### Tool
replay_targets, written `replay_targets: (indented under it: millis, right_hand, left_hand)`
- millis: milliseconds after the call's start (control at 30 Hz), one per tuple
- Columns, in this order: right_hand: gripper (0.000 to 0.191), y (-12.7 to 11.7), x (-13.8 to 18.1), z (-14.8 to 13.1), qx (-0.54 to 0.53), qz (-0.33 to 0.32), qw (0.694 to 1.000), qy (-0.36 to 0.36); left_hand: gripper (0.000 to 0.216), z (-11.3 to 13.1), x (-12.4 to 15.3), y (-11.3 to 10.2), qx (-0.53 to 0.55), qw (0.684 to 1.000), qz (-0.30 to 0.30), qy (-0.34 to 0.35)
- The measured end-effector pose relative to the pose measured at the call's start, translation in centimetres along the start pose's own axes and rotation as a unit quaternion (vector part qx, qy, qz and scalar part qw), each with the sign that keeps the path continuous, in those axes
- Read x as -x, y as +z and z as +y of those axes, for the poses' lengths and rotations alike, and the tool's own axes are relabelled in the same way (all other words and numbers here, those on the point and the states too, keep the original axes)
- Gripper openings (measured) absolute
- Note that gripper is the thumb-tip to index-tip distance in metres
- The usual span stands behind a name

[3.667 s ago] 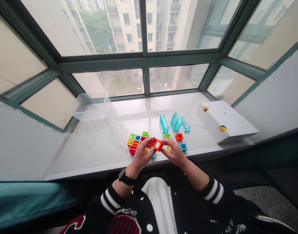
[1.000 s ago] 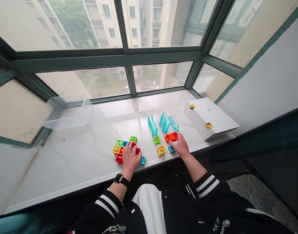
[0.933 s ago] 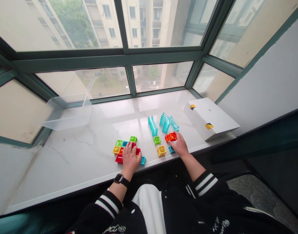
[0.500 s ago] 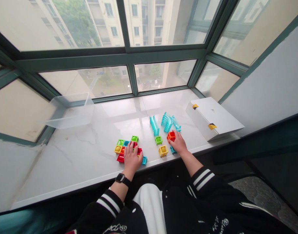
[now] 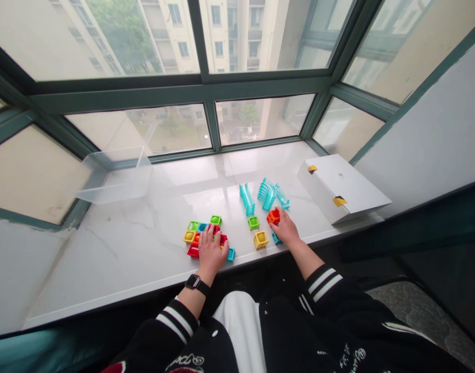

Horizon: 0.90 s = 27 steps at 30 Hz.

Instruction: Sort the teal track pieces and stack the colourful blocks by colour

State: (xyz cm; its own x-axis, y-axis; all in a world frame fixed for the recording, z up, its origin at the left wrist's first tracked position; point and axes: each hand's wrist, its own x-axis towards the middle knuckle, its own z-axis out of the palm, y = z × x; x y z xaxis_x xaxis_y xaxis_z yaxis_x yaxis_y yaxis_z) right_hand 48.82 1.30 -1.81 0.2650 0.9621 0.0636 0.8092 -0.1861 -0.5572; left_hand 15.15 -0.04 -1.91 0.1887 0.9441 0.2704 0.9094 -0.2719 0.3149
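My left hand [image 5: 213, 250] lies over a cluster of small toy blocks, its fingers stretched out and slightly apart. Around it show a yellow block [image 5: 189, 237], a red block [image 5: 193, 250], a green block [image 5: 215, 220] and a blue block [image 5: 231, 254]; the palm hides others. To the right, my right hand [image 5: 287, 228] has its fingers closed on an orange block [image 5: 273, 216] on the ledge. A blue block [image 5: 276, 238] sits partly under that hand. A yellow block [image 5: 261, 239] and a green block [image 5: 253, 223] stand just left of it.
Clear turquoise track pieces, one straight [image 5: 246, 199] and one curved [image 5: 267, 194], lie beyond the blocks. A white box [image 5: 343, 187] with yellow-black tabs stands at the right. A transparent bin [image 5: 115, 191] is at the left, near the windows. The white ledge [image 5: 116, 264] ends close to my body.
The view has shifted very slightly. Both hands and the blocks stay in the same places on the ledge.
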Motion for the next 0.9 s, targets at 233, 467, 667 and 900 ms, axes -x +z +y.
replay_targets:
  millis: [233, 467, 667, 900]
  right_hand:
    - [0.071, -0.05, 0.02, -0.22, 0.014, -0.007, 1.0, 0.009]
    - [0.071, -0.14, 0.1, -0.75, 0.029, -0.013, 0.999, 0.02]
    - [0.072, -0.03, 0.05, -0.72, 0.024, -0.015, 0.999, 0.023]
    - [0.073, 0.07, 0.15, -0.8, 0.026, -0.017, 0.999, 0.029]
  left_hand:
    - [0.04, -0.01, 0.05, 0.17, 0.001, 1.0, 0.0, 0.002]
    - [0.041, 0.11, -0.06, -0.04, 0.003, 1.0, 0.0, 0.002]
    - [0.042, 0.18, -0.04, -0.09, 0.0, 1.0, 0.004, 0.004]
    - [0.043, 0.06, -0.02, -0.03, 0.004, 1.0, 0.003, 0.005]
